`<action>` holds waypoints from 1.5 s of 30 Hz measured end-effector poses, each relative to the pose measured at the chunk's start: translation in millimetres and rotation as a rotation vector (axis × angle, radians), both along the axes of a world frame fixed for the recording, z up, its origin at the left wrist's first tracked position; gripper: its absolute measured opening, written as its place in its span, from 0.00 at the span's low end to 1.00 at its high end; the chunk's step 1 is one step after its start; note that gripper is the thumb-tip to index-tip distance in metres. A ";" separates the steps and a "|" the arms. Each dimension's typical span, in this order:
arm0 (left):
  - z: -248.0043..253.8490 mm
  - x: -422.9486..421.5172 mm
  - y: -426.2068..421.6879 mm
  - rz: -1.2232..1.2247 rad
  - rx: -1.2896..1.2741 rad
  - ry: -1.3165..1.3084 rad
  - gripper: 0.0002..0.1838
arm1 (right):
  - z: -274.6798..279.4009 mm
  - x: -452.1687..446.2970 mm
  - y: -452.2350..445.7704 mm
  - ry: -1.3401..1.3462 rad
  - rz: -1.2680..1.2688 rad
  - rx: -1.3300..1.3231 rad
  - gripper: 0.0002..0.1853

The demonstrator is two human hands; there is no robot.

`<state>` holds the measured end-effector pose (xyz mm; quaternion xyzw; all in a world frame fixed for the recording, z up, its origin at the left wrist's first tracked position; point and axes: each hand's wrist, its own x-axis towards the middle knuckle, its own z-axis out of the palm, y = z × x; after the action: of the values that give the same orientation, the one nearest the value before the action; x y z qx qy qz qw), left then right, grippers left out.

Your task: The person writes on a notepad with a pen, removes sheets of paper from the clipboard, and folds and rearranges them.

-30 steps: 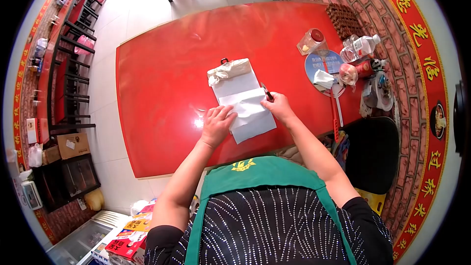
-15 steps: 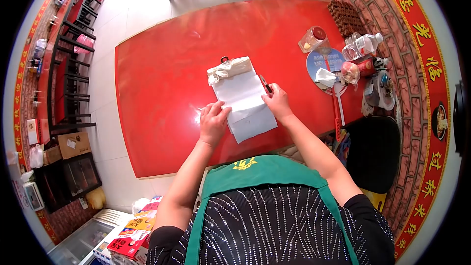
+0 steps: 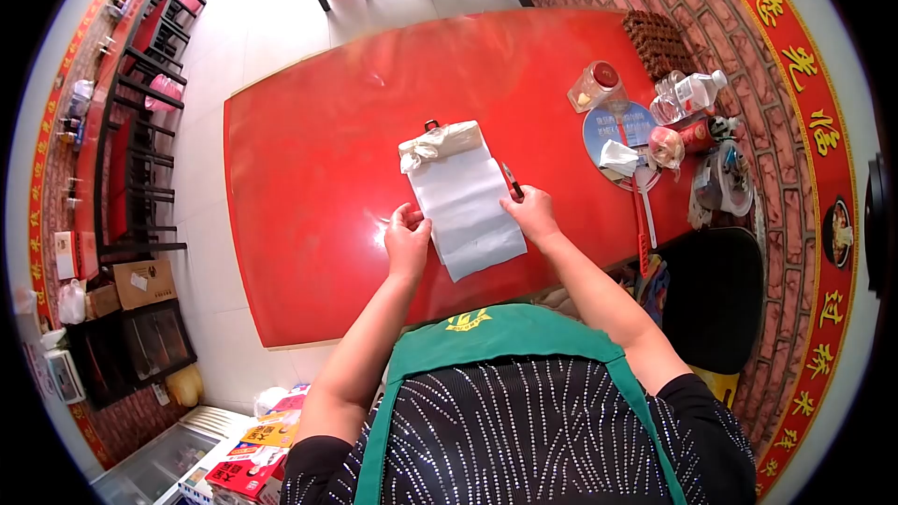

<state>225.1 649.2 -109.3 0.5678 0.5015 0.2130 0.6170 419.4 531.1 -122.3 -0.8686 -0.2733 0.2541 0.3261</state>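
Note:
On the red tabletop lies a white sheet of paper [image 3: 468, 210], with folds across it and its lower end reaching toward me. A pale rolled-up bundle [image 3: 441, 147] with a black binder clip [image 3: 431, 125] sits at its far end. My left hand [image 3: 408, 241] is closed at the paper's left edge, thumb against it. At the right edge my right hand [image 3: 533, 213] is closed, a dark pen [image 3: 513, 182] held in it with the tip pointing away from me. Its thumb touches the sheet.
Along the table's [image 3: 318, 187] right side are a round blue fan [image 3: 608, 126], a jar [image 3: 596, 84] with a red lid, a plastic bottle [image 3: 697, 89], a red fly swatter [image 3: 641, 224] and a brown woven basket [image 3: 658, 42]. A black chair [image 3: 716, 295] stands at right.
My left hand has drawn back from lying over the paper to its left edge, fingers now curled. The lower part of the sheet looks flatter. My right hand still has the pen.

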 end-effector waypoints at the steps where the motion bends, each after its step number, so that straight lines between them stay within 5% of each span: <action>1: -1.0 1.4 3.4 0.016 -0.038 -0.005 0.22 | 1.7 -0.9 0.5 0.011 0.011 -0.022 0.14; 21: -10.4 115.6 -26.4 -0.221 0.040 -0.092 0.25 | -22.2 60.9 -54.8 -0.331 -0.278 -0.029 0.16; 41: -23.4 116.3 -46.5 -0.143 -0.069 -0.140 0.24 | 21.7 97.7 -61.4 -0.153 0.054 -0.292 0.22; 45: -16.7 114.1 -48.3 -0.130 -0.117 -0.204 0.24 | 37.4 90.9 -53.4 -0.416 -0.057 -0.155 0.18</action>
<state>339.2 600.8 -126.0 0.5377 0.4097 0.1995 0.7093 510.3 477.6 -84.9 -0.9322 -0.2895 0.0802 0.2020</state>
